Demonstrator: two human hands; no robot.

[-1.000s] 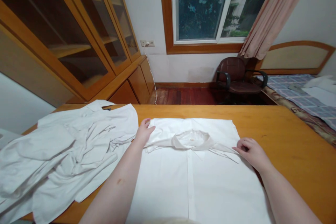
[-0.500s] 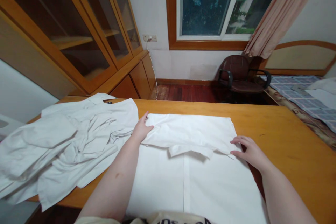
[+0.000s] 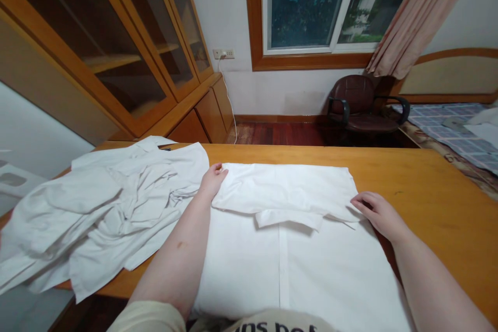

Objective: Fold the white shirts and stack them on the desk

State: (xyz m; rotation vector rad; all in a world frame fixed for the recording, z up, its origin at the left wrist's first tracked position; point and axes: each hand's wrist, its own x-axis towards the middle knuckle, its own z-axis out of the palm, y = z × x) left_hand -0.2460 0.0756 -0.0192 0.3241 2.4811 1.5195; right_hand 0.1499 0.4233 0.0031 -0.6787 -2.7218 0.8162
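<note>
A white coat (image 3: pixel 249 264) with a collar lies spread over the table in front of me. Its far end is folded over toward me into a flat band (image 3: pixel 288 187), and the collar (image 3: pixel 290 219) sticks out from under the band's near edge. My left hand (image 3: pixel 213 179) pinches the far left corner of the fold between thumb and fingers. At the fold's right edge, my right hand (image 3: pixel 374 210) has its thumb and fingertips closed on the cloth. A centre seam runs down the coat toward my body, where the near end drops out of sight.
A loose heap of white clothes (image 3: pixel 128 202) covers the table's left end, beside my left forearm. The wooden table (image 3: pixel 424 202) extends to the right. Beyond it stand a glass-door cabinet (image 3: pixel 175 98), a brown armchair (image 3: pixel 356 104) and a bed (image 3: pixel 459 119).
My right hand has closed from a looser grip to a pinch at the fold's edge. The folded band looks straighter and smoother. The view has shifted slightly.
</note>
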